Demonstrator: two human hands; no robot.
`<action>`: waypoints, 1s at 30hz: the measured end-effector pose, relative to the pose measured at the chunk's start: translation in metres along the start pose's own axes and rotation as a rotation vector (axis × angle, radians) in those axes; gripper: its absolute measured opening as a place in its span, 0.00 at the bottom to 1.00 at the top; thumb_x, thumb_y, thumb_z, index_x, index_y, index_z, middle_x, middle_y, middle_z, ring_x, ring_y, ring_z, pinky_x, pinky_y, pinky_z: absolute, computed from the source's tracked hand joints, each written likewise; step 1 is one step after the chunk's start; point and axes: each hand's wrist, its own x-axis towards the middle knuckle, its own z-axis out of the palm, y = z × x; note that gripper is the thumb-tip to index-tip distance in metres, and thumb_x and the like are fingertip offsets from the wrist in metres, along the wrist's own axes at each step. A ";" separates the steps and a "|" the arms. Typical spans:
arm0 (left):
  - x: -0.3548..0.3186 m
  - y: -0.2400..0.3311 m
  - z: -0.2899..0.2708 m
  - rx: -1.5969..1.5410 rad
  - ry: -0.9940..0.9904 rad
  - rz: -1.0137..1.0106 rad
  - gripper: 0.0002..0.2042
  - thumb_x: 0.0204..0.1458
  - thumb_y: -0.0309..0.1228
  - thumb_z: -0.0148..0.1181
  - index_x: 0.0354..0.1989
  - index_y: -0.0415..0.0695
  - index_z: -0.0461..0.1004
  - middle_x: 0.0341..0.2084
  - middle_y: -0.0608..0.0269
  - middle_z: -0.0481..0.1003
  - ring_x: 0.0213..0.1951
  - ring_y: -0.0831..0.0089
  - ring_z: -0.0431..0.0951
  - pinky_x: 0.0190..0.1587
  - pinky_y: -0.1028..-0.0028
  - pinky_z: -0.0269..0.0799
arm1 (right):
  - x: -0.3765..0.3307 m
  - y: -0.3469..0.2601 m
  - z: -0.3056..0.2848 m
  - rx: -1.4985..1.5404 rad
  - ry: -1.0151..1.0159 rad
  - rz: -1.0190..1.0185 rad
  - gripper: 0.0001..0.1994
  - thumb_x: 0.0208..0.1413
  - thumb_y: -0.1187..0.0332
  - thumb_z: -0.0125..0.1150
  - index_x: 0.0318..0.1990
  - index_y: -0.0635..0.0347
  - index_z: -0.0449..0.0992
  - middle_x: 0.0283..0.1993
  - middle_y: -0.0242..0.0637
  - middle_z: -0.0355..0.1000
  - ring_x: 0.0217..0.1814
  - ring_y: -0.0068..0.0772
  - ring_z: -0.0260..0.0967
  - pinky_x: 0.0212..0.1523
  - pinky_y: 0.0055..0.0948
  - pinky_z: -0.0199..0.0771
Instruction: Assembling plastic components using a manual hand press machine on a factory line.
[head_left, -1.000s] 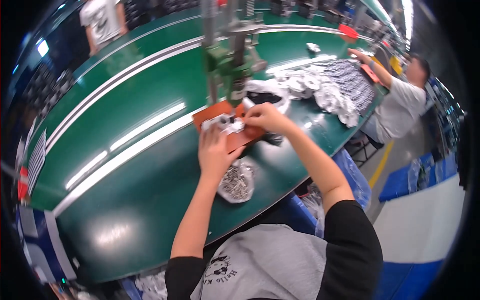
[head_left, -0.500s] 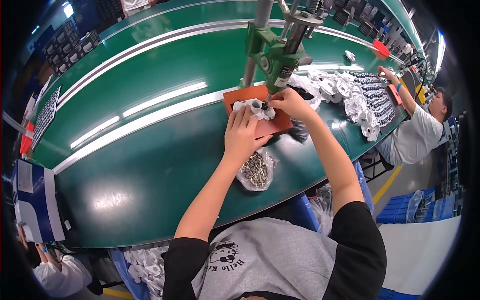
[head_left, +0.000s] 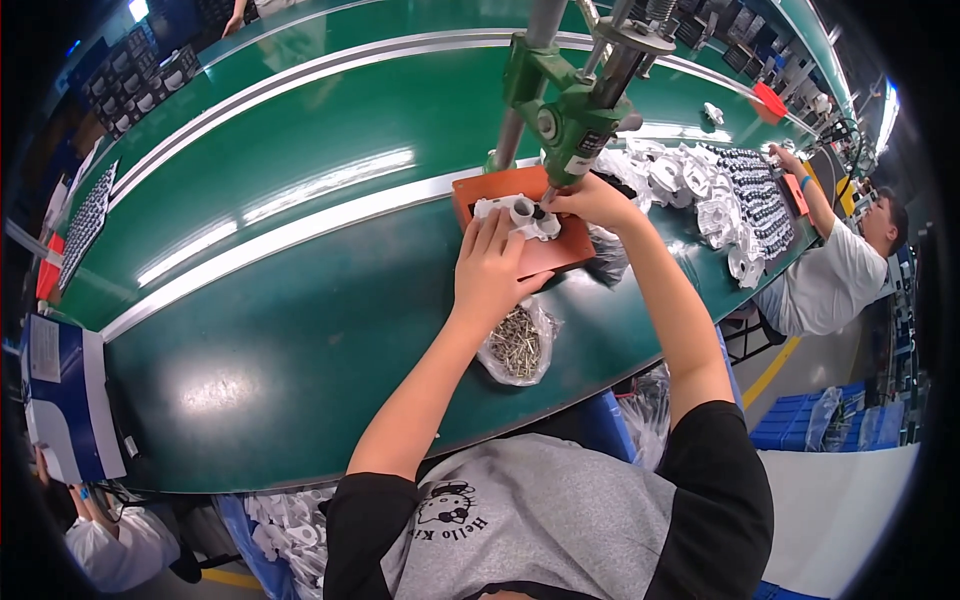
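A white plastic part (head_left: pixel 518 214) lies on an orange-red base plate (head_left: pixel 545 245) under a green press tool (head_left: pixel 572 105) on a grey post. My left hand (head_left: pixel 489 268) rests flat on the plate, fingers pressing the near side of the white part. My right hand (head_left: pixel 592 200) pinches something small at the part's right end, directly below the press tip; what it pinches is too small to tell. A clear bag of metal screws (head_left: pixel 516 343) lies just below my left hand.
The green conveyor table (head_left: pixel 280 300) runs left to right. A heap of white plastic parts (head_left: pixel 700 190) lies right of the press. A co-worker in a white shirt (head_left: pixel 835 275) sits at the far right. A blue-white box (head_left: pixel 60 395) stands at the left edge.
The view has shifted so the press and plate sit higher and more central. Both hands stay at the white part; the right hand has come under the press tip.
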 end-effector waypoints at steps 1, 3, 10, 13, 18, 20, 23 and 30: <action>0.000 0.000 0.000 -0.001 -0.006 0.000 0.26 0.33 0.44 0.70 0.39 0.41 0.72 0.52 0.51 0.69 0.57 0.55 0.66 0.61 0.57 0.56 | 0.000 -0.001 0.000 -0.033 0.001 0.019 0.08 0.48 0.71 0.62 0.35 0.64 0.75 0.31 0.31 0.72 0.35 0.20 0.68 0.38 0.22 0.68; -0.001 -0.002 0.000 -0.003 -0.004 0.000 0.27 0.33 0.45 0.71 0.39 0.41 0.72 0.51 0.50 0.69 0.56 0.55 0.66 0.61 0.56 0.56 | 0.000 -0.006 0.000 -0.037 -0.018 0.026 0.08 0.48 0.71 0.62 0.35 0.64 0.75 0.32 0.31 0.73 0.36 0.21 0.69 0.40 0.22 0.69; -0.001 -0.004 0.004 0.015 -0.001 0.003 0.28 0.32 0.46 0.71 0.39 0.40 0.72 0.51 0.49 0.70 0.56 0.55 0.67 0.61 0.56 0.57 | 0.000 -0.023 -0.002 -0.054 -0.067 0.081 0.08 0.47 0.73 0.64 0.36 0.62 0.76 0.35 0.32 0.74 0.39 0.21 0.69 0.41 0.21 0.69; 0.002 -0.002 0.005 0.007 -0.004 0.005 0.28 0.32 0.46 0.70 0.39 0.40 0.72 0.51 0.49 0.70 0.56 0.55 0.67 0.61 0.56 0.57 | 0.007 -0.008 -0.011 -0.045 -0.096 0.059 0.08 0.47 0.73 0.65 0.36 0.60 0.76 0.34 0.30 0.74 0.37 0.20 0.69 0.37 0.19 0.69; 0.003 -0.001 0.001 -0.015 0.015 0.019 0.26 0.33 0.46 0.70 0.35 0.39 0.71 0.49 0.44 0.70 0.55 0.54 0.67 0.60 0.55 0.57 | 0.016 0.010 -0.016 -0.056 -0.105 -0.052 0.10 0.45 0.71 0.68 0.36 0.59 0.77 0.33 0.29 0.75 0.34 0.19 0.70 0.34 0.21 0.70; 0.002 -0.002 0.000 0.005 -0.009 0.001 0.26 0.33 0.45 0.70 0.37 0.39 0.72 0.49 0.46 0.70 0.56 0.54 0.67 0.61 0.56 0.57 | 0.018 0.013 -0.013 -0.027 -0.113 -0.101 0.10 0.44 0.71 0.68 0.36 0.60 0.77 0.33 0.29 0.76 0.36 0.20 0.70 0.37 0.23 0.71; 0.002 0.001 0.000 -0.013 -0.002 0.026 0.27 0.33 0.44 0.71 0.40 0.39 0.72 0.50 0.47 0.69 0.56 0.54 0.66 0.61 0.56 0.56 | 0.021 0.019 -0.014 -0.040 -0.134 -0.125 0.09 0.44 0.72 0.67 0.34 0.61 0.77 0.33 0.30 0.75 0.36 0.20 0.70 0.38 0.23 0.71; 0.005 0.007 -0.002 -0.005 -0.019 0.018 0.26 0.33 0.42 0.71 0.40 0.39 0.72 0.51 0.48 0.69 0.56 0.55 0.66 0.62 0.56 0.55 | 0.012 0.003 -0.009 -0.067 -0.100 -0.111 0.08 0.41 0.73 0.68 0.30 0.61 0.75 0.26 0.30 0.72 0.31 0.21 0.66 0.35 0.23 0.67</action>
